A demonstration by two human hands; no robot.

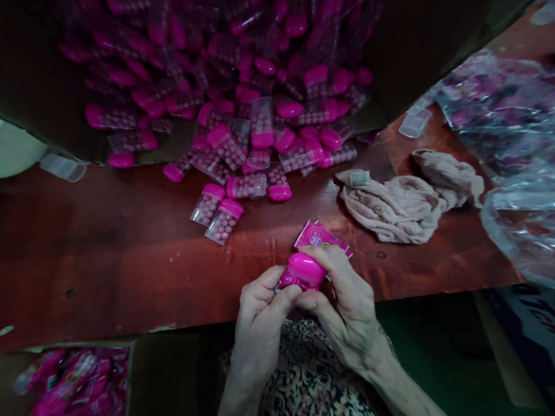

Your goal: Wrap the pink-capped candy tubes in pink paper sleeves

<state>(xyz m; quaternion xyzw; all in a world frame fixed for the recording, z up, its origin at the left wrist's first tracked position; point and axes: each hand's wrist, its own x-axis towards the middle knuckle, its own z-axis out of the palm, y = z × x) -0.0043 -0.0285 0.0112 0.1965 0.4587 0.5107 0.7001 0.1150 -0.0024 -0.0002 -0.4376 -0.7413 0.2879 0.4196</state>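
Observation:
Both hands meet at the table's near edge. My left hand [262, 320] and my right hand [342, 298] grip a clear tube with a glossy pink cap [306, 270]. A pink printed label or wrapper [320, 235] sticks out past my right fingers, and its lower part is hidden by them. Just beyond my hands lie several clear tubes of pink beads with pink caps [225, 220], loose on the table. They spill from a large heap of the same tubes [225, 93] inside a dark cardboard box.
The reddish-brown table [123, 272] runs across the view. A crumpled beige cloth [396, 208] lies to the right, beside clear plastic bags [528, 207] of pink items. An empty clear tube [415, 123] sits beyond the cloth. Low on the left, an open box [71, 392] holds pink packets.

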